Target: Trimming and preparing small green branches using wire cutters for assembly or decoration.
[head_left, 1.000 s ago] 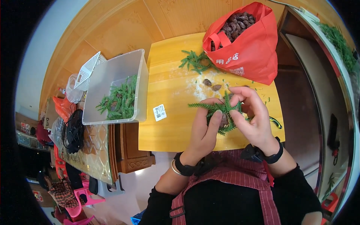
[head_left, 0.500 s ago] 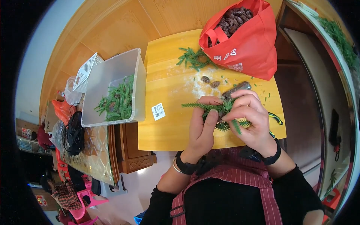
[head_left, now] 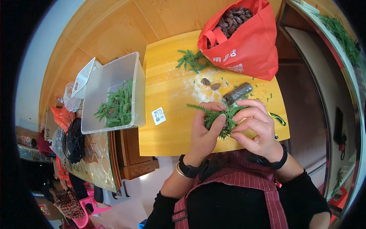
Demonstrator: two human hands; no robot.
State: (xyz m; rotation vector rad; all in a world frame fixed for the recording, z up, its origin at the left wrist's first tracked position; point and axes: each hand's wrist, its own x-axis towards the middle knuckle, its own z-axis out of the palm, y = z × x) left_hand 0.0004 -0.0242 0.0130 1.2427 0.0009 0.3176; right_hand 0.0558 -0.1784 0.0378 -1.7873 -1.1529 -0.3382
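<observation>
Above the near part of the yellow table, my left hand (head_left: 206, 131) is closed round a bunch of green fir sprigs (head_left: 219, 119), thumb on top. One long sprig sticks out to the left past its fingers. My right hand (head_left: 257, 128) is bent in from the right, with thumb and fingertips pinched at the right side of the same sprigs. The fingers hide part of the bunch, including where its stems meet. Just beyond the hands lies a dark brown cylinder (head_left: 238, 94) that looks wrapped in clear film. Two small pine cones (head_left: 206, 81) rest farther back.
A red bag (head_left: 249, 53) full of pine cones stands at the back right, beside loose fir sprigs (head_left: 190, 60). Left of the table is a clear plastic bin (head_left: 138, 95) holding greenery. A white label (head_left: 158, 116) and a yellow-black tool handle (head_left: 278, 118) lie on the table (head_left: 171, 137).
My right hand's fingers have shifted on the sprigs, and the bunch has turned and bunched closer together. The short sprig that hung below the right fingers no longer shows there.
</observation>
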